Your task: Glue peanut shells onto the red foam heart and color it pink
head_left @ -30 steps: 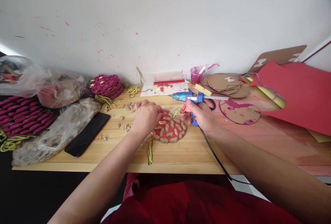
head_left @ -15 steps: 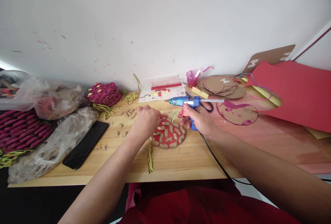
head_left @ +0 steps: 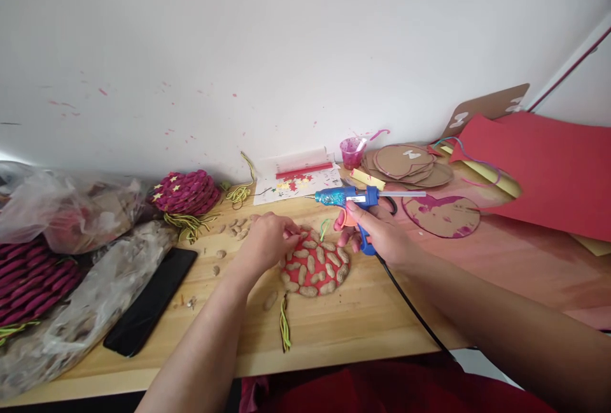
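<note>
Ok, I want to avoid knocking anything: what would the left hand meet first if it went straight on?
Most likely the peanut-covered red piece, near its upper left edge in the picture. The left hand is at or just above it; with one view, contact is unclear.

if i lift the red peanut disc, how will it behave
The red disc is probably stiff, if cardboard like the brown discs nearby. Its peanuts could crack if squeezed, judging by their shells. The tassel, if attached, would likely dangle: its strands look loose.
</note>
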The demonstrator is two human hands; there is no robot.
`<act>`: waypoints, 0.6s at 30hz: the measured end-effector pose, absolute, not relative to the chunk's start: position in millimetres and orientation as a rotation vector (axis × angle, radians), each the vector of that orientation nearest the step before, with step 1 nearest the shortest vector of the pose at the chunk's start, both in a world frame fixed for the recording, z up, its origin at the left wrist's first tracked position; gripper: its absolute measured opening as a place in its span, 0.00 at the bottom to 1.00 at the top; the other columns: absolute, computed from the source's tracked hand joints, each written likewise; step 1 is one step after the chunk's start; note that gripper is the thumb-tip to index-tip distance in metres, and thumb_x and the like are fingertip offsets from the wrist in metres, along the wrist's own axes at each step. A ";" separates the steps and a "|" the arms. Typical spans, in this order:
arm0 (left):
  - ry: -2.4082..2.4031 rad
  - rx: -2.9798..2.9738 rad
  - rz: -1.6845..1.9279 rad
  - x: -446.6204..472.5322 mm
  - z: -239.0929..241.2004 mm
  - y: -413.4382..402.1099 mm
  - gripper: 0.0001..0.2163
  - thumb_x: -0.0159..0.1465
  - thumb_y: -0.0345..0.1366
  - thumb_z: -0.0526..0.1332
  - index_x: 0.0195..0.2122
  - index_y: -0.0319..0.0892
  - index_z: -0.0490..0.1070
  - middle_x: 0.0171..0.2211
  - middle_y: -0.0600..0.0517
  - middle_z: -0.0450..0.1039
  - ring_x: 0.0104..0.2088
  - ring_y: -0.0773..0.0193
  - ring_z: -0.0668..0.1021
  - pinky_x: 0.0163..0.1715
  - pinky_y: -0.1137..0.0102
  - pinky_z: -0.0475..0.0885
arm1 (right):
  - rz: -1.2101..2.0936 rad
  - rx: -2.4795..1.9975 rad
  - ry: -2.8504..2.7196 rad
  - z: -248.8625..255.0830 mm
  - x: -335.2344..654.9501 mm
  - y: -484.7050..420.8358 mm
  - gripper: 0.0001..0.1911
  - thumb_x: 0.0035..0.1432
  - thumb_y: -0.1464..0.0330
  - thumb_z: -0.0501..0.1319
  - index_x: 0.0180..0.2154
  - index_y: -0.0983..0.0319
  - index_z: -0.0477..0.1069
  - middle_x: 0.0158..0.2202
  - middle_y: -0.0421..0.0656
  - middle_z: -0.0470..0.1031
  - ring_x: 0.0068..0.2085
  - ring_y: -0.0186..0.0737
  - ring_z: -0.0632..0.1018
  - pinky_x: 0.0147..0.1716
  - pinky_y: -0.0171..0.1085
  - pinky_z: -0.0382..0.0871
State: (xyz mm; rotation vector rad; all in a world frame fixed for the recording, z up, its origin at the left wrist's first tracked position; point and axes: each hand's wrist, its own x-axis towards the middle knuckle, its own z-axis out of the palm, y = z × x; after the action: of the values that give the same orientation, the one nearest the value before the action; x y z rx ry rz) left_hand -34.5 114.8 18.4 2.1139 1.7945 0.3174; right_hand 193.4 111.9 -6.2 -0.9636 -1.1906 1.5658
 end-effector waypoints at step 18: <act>1.002 0.830 0.955 -52.5 11.5 125.6 0.19 0.41 0.43 0.82 0.28 0.37 0.81 0.24 0.51 0.78 0.26 0.71 0.76 0.33 0.76 0.70 | 1.288 -0.820 -1.623 -2.1 204.8 94.4 0.17 0.70 0.55 0.57 0.37 0.60 0.73 0.30 0.42 0.76 0.30 0.35 0.78 0.24 0.32 0.67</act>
State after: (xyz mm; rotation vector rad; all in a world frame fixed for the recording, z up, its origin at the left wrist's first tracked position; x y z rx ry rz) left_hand -52.5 125.6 11.5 0.8300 1.0016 0.9548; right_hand 204.8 94.4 -2.1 -0.8198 -1.6225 1.2879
